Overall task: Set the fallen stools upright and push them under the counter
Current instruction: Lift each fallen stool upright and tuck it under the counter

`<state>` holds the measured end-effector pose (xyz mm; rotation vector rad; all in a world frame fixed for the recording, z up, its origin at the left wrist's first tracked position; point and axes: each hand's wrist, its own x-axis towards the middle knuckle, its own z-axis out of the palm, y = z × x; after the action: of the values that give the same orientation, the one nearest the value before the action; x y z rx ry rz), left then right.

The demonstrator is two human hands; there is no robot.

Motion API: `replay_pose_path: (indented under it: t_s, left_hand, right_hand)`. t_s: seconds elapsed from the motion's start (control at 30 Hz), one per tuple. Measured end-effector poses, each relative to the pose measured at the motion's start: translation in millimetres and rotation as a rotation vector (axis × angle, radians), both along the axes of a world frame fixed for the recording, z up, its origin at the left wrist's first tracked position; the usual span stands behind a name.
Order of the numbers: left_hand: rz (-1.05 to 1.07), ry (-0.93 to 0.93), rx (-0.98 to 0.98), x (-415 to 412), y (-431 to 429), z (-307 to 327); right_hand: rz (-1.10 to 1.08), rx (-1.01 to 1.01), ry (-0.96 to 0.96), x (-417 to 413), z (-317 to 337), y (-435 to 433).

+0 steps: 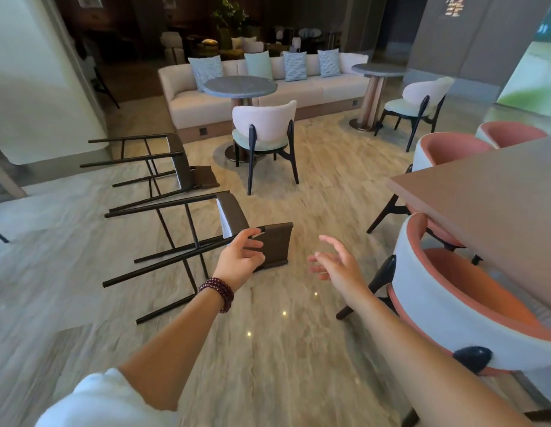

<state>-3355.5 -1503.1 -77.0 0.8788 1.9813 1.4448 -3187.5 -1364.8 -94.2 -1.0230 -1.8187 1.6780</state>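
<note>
Gripping the near stool's (pixel 206 241) backrest, left hand (pixel 240 260); right hand (pixel 335 266) spread, empty.

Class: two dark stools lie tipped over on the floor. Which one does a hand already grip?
The nearer stool: the left hand grips its backrest edge. The farther stool, beside the sofa, lies untouched. The right hand is open, holding nothing.
</note>
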Motion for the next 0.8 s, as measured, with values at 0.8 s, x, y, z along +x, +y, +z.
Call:
replay_pose_path:
  t_s: [0.8]
  left_hand:
    - [-0.06,-0.057,-0.181,-258.9,285.6,-71.0]
  right_hand:
    - [-0.063,-0.216,-0.058,-255.4,-70.9,264.2]
